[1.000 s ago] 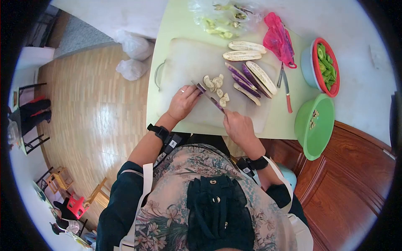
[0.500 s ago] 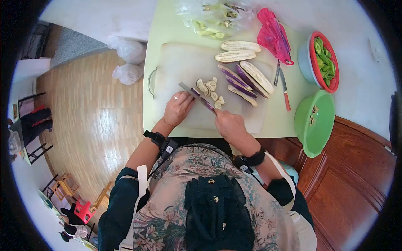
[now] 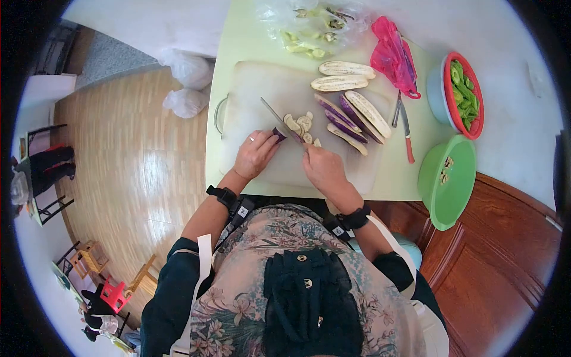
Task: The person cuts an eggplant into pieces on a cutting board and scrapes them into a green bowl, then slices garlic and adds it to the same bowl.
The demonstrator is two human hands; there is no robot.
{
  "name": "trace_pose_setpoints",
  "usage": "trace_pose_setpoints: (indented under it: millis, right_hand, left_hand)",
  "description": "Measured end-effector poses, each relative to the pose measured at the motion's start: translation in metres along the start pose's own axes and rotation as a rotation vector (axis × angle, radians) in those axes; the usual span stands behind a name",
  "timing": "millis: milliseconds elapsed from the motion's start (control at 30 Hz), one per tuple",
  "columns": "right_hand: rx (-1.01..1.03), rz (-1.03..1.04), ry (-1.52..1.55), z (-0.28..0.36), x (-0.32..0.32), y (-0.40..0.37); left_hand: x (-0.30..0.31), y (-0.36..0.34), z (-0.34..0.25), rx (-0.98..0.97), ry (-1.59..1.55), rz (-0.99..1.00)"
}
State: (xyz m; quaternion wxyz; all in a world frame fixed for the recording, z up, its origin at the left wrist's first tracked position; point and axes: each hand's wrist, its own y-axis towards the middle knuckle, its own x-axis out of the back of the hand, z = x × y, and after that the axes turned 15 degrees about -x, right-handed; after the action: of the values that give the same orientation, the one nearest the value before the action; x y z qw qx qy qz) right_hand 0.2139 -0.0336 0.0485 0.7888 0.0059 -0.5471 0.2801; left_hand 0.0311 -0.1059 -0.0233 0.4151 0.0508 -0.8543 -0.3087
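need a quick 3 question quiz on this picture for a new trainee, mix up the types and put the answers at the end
1. Multiple choice: what is in the right hand?
a) a spoon
b) a knife
c) a peeler

2. True or false: the red-handled knife lies on the table, to the right of the cutting board.

3. Fill in the gap: the left hand holds a piece of purple-skinned ____.

Key
1: b
2: true
3: eggplant
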Motion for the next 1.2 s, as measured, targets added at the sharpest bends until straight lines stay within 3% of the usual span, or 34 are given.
trace_pose_setpoints:
  millis: [400, 733, 1000, 1200]
  right_hand:
    - [0.016, 0.129, -0.229, -0.011, 0.024, -0.043]
    - [0.17, 0.038, -0.207, 0.001, 0.008, -0.022]
    - [0.035, 0.056, -0.169, 0.012, -0.017, 0.002]
    - [-0.007, 0.04, -0.022, 0.005, 0.005, -0.01]
  left_hand:
    - [0.001, 0.0, 0.0, -0.006, 0.029, 0.033]
    - [0.0, -0.001, 0.001, -0.013, 0.023, 0.012]
    - [-0.001, -0.001, 0.0, -0.001, 0.015, 0.001]
    - [0.0, -0.002, 0.0, 0.004, 0.011, -0.038]
